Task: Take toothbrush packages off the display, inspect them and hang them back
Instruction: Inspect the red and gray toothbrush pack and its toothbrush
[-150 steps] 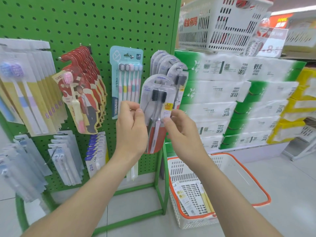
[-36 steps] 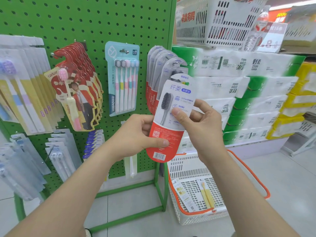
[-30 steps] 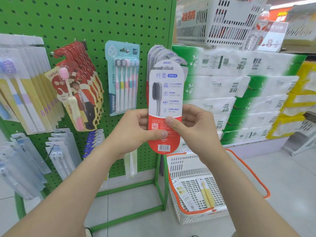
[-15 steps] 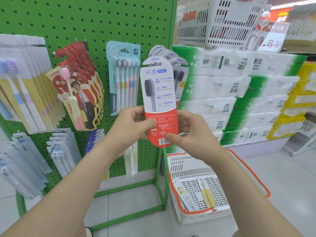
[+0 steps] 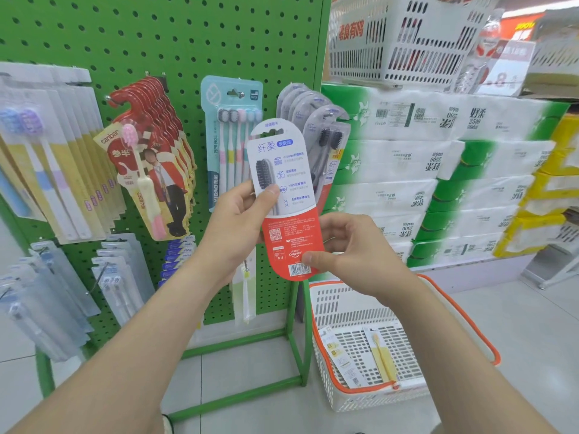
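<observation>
On the left, many other packs hang on the green board (image 5: 156, 42), and you cannot tell from here if they have been looked at. Your left hand (image 5: 238, 227) holds the pack (image 5: 285, 195) by its left edge, thumb on the side facing you and fingers behind it. The pack is up in the air in front of the board, standing almost straight, with its printed back and bar code turned to you. So taking it off looks done, and the looking-over seems to be the step you are on now. Just behind its top, the grey packs (image 5: 313, 111) of the same kind hang on their hook (image 5: 332, 113). This pack is not on the hook, so hanging it back is left to do. Your right hand (image 5: 354, 249) pinches the red bottom part, thumb in front. Lower right, a basket (image 5: 376, 400) sits on the floor with a few packs inside.
</observation>
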